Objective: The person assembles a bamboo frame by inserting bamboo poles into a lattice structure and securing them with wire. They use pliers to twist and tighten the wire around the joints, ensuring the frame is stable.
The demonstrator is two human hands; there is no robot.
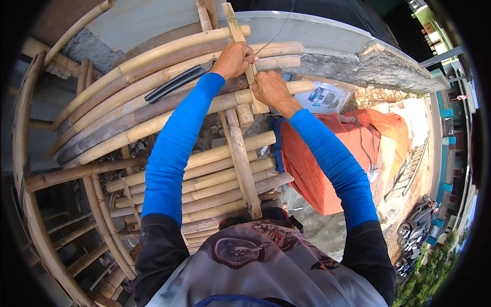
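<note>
My left hand (232,60) is closed in a pinch on a thin wire (279,33), beside a wooden batten (237,31) that crosses several bamboo poles (148,118). The wire's free length rises toward the top of the view. Close by on the right, my right hand (273,91) makes a fist against the batten's edge; whatever its fingers hold is hidden. Black-handled pliers (174,84) lie on the poles just left of my left hand, their head partly covered by it. Another wire binding (233,19) shows near the batten's upper end.
Below my arms, more bamboo poles (220,193) form a lower platform with a wooden crosspiece (240,163). An orange tarpaulin (327,158) covers a heap at right. A grey concrete wall (327,38) runs behind the poles. Upright bamboo framing (21,123) stands at left, parked motorcycles (413,227) farther right.
</note>
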